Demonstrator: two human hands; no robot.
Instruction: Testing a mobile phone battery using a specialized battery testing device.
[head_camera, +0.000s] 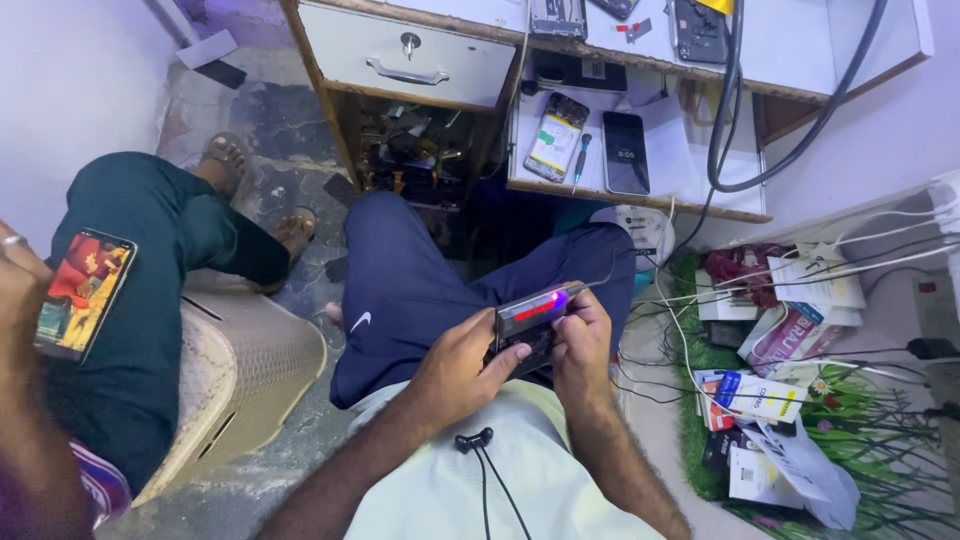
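Both hands are down over the lap now, the left hand (462, 362) curled around the near end of a small dark device (530, 318) with a red and purple glow along its top, the right hand (583, 345) clamped on the far end, thumbs pressing in on it. The device sits between the knees above the dark blue trousers (400, 290), with a thin wire (600, 278) running off its corner. I'd say that's the weak spot: a tug on that wire could pull the device askew or yank it loose, and it's held over open floor with nothing beneath to catch it. Just ahead, the table (640, 190) carries an opened phone (557, 137), a small screwdriver (580, 155) and a dark phone (626, 152). To the left, another person holds a lit phone (85, 292). Cables (760, 290) crowd the right, easy to snag with an elbow.
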